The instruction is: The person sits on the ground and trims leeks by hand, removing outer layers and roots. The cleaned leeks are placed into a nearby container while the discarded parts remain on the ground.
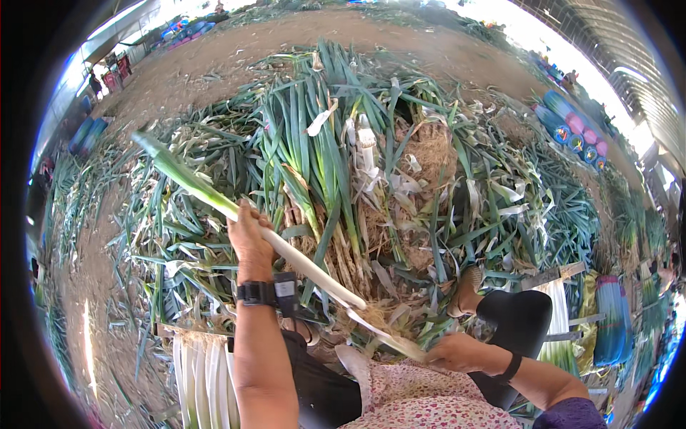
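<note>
My left hand [251, 232] is closed around a long leek [304, 264] with a white stalk. Its green top points up and left, and its root end, with brown hairy roots [377, 312], slants down toward my right hand. My right hand [457, 353] is closed on the pale handle of a knife [371, 327]. The thin, light blade lies at the leek's root end; whether it touches cannot be made out. In front of me lies a pile of uncut leeks [304, 136] with green leaves and dirty roots.
Stripped leaves [186, 236] cover the ground around the pile. White leek stalks [204, 375] lie in a rack at my lower left, others [559, 314] at my right. Wrapped bundles [572, 129] stand farther right. People [111, 77] are at the far left.
</note>
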Available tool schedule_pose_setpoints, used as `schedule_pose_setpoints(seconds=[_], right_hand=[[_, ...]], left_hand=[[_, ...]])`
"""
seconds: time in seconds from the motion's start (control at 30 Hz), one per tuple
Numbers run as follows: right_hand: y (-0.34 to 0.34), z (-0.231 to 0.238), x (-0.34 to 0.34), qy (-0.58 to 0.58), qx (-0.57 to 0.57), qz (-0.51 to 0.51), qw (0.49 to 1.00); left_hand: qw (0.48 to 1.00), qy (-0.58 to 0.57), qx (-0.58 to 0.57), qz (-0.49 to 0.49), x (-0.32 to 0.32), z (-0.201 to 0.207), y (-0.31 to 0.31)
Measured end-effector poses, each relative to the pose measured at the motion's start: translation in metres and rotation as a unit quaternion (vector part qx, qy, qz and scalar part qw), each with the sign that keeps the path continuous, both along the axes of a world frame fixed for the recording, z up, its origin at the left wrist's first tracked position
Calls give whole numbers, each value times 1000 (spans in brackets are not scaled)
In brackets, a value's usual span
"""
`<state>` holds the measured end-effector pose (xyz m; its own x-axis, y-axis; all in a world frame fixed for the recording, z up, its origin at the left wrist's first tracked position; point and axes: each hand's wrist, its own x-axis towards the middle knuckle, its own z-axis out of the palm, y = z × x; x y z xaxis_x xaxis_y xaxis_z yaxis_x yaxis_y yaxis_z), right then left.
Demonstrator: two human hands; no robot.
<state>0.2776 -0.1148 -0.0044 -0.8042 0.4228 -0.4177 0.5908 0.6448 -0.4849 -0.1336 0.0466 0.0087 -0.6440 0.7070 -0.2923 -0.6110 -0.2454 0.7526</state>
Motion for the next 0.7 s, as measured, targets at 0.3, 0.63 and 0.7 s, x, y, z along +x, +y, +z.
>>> schedule_pose_setpoints(seconds=[0.3, 0.63, 0.7], right_hand=[[39, 34, -102, 283, 165, -278, 903], [81, 4, -132, 252, 165, -239, 923], [94, 15, -138, 275, 109, -289, 910]], left_hand=[[994, 88, -23, 61, 39, -1, -4], [998, 23, 48, -28, 68, 18, -11], [993, -20, 81, -84, 70, 22, -17]])
